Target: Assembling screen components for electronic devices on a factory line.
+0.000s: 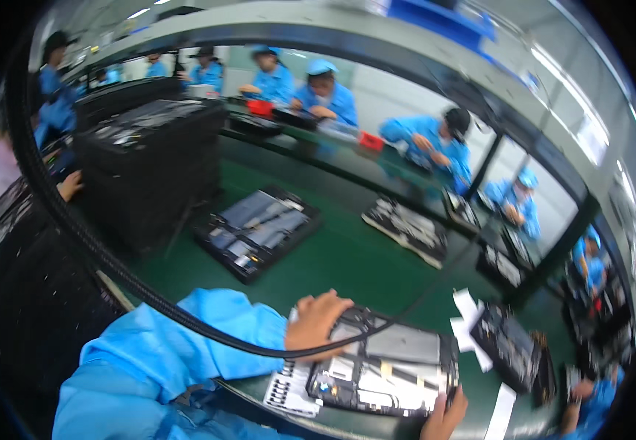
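An opened tablet-like device (388,367) lies before me at the bench's near edge, its black casing holding grey and shiny silver flat panels. My left hand (322,323) reaches over its far left corner, fingers bent round the edge. At the near right corner, my right hand (445,418) grips the side with thumb and fingers. A white sheet with a row of black cut-out shapes (289,392) sticks out from beneath the device's left side. A black cable (208,334) loops across the view in front of my left wrist.
On the green bench (318,257) lie a black tray with flat parts (259,231), another loaded tray (406,229) and an opened device (507,343) beside white strips (467,323). A tall black stack (149,169) rises at left. Co-workers in blue (329,99) sit across.
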### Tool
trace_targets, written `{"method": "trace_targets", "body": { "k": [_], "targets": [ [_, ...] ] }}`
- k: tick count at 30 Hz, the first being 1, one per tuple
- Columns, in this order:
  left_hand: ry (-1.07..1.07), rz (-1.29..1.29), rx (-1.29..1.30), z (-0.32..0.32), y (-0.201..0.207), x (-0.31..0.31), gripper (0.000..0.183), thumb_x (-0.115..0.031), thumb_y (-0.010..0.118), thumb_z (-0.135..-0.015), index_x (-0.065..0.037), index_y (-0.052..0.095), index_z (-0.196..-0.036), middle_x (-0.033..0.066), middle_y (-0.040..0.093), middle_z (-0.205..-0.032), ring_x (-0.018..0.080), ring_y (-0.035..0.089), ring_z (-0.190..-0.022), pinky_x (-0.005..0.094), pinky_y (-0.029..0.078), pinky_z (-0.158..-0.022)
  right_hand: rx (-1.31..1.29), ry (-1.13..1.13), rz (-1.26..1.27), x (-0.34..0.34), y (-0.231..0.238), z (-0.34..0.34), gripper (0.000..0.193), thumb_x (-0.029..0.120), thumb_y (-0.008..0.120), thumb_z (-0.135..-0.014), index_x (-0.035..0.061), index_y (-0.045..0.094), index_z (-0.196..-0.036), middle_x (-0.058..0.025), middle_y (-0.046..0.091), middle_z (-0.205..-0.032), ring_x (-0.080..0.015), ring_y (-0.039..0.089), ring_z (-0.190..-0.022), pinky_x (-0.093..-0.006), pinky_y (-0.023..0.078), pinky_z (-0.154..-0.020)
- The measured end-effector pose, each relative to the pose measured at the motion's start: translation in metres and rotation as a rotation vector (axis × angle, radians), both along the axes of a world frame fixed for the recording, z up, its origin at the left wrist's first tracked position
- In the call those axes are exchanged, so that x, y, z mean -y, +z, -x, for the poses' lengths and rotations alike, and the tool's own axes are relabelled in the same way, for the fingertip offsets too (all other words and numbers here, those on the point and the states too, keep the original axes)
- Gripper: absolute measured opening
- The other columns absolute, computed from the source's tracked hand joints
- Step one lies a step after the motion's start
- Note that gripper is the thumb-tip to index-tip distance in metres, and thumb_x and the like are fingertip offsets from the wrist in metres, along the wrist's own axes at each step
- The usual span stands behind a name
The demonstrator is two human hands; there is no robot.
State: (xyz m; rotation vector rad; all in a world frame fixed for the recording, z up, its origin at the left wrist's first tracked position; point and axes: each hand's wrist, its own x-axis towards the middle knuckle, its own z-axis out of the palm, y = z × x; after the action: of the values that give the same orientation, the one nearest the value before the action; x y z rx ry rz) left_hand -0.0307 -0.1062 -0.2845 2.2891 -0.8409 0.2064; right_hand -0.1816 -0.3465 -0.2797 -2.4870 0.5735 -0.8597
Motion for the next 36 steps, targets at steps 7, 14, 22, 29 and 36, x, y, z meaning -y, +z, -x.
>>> {"method": "trace_targets", "body": {
  "k": [7, 14, 22, 29, 36],
  "targets": [
    [0.108, 0.714, 0.226, -0.01, 0.062, -0.039, 0.066, -0.004, 0.061, -0.065, -0.002, 0.029, -0.122, 0.0188, 0.028, -0.12, 0.0321, 0.031, -0.113, 0.0335, 0.026, -0.096, 0.249, 0.299, -0.35, -0.031, 0.061, -0.069, 0.045, 0.012, 0.05, -0.08, -0.0088, 0.038, -0.118, -0.0196, 0.041, -0.118, -0.0278, 0.043, -0.105, -0.0334, 0.029, -0.092],
    [0.515, 0.994, -0.15, -0.067, 0.067, -0.129, 0.066, -0.003, 0.053, -0.07, 0.0, 0.023, -0.128, 0.0116, 0.022, -0.12, 0.0207, 0.035, -0.108, 0.0268, 0.035, -0.089, 0.341, 0.812, -0.763, -0.106, 0.105, -0.303, 0.033, 0.017, 0.056, -0.079, -0.0059, 0.053, -0.102, -0.0113, 0.055, -0.096, -0.0167, 0.05, -0.09, -0.0259, 0.038, -0.08],
    [0.812, 0.559, -0.054, -0.1, 0.022, -0.206, 0.066, -0.02, 0.057, -0.072, 0.004, 0.026, -0.125, 0.0202, 0.026, -0.118, 0.0315, 0.031, -0.112, 0.0321, 0.026, -0.095, 0.271, 0.835, -1.052, -0.22, 0.029, -0.413, 0.027, 0.015, 0.056, -0.076, -0.0057, 0.058, -0.092, -0.0135, 0.06, -0.089, -0.019, 0.055, -0.082, -0.0276, 0.042, -0.075],
    [0.656, 0.175, 0.026, -0.123, 0.045, -0.249, 0.043, -0.025, 0.053, -0.079, 0.005, 0.048, -0.111, 0.0208, 0.053, -0.105, 0.0292, 0.053, -0.098, 0.0338, 0.04, -0.085, 0.229, 0.651, -0.946, -0.233, 0.009, -0.411, 0.052, 0.029, 0.054, -0.079, -0.0101, 0.042, -0.111, -0.0241, 0.037, -0.118, -0.0292, 0.042, -0.106, -0.0344, 0.034, -0.089],
    [0.234, 0.36, -0.557, -0.169, 0.046, -0.252, 0.067, -0.025, 0.058, -0.078, 0.004, 0.024, -0.128, 0.0182, 0.046, -0.116, 0.0184, 0.045, -0.102, 0.0258, 0.034, -0.088, 0.016, 0.59, -0.794, -0.288, 0.009, -0.33, 0.082, 0.039, 0.051, -0.078, -0.017, 0.013, -0.124, -0.0315, 0.012, -0.132, -0.0382, 0.009, -0.125, -0.0381, 0.006, -0.103]
  ]
}}
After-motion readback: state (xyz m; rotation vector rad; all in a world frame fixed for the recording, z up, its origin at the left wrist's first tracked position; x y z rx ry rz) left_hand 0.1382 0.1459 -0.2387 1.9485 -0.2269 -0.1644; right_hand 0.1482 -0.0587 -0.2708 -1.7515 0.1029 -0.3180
